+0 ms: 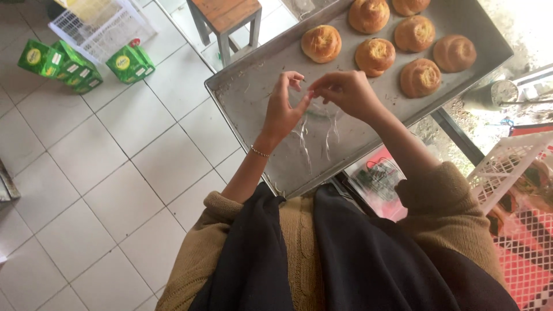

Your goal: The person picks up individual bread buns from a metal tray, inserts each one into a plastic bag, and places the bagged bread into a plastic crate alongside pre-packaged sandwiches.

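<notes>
Pinching a clear plastic bag [315, 129] over the baking tray's [247, 95] near end.
Left hand [283, 109] and right hand [345, 92] both gripping its top edge; film barely discernible; buns [374, 56] at far end, two cut off.

The clear plastic bag [315, 129] between the two hands is see-through, so its shape is hard to tell. The top bun [410, 6] is cut off by the picture's edge. So is the wooden stool [226, 12]. The things under the metal tray [253, 92] are hidden.
</notes>
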